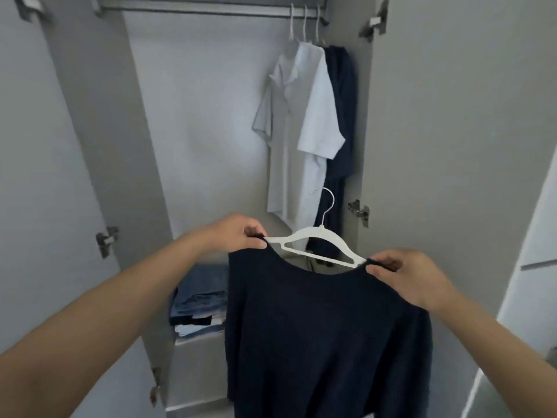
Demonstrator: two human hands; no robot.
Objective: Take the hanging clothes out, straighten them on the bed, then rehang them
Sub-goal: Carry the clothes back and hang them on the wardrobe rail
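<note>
Navy knit, the dark top (325,336) hangs from my two hands in front of the open wardrobe (208,122), its shoulder line running left to right on a white hanger (316,244). My left hand (241,233) pinches the left shoulder, my right hand (404,273) the right; each grip is narrow, closed on fabric. The rail (211,9) lies above and ahead, with white shirts (298,122) crowded at its right end. Folded jeans (202,291) sit on a shelf below.
</note>
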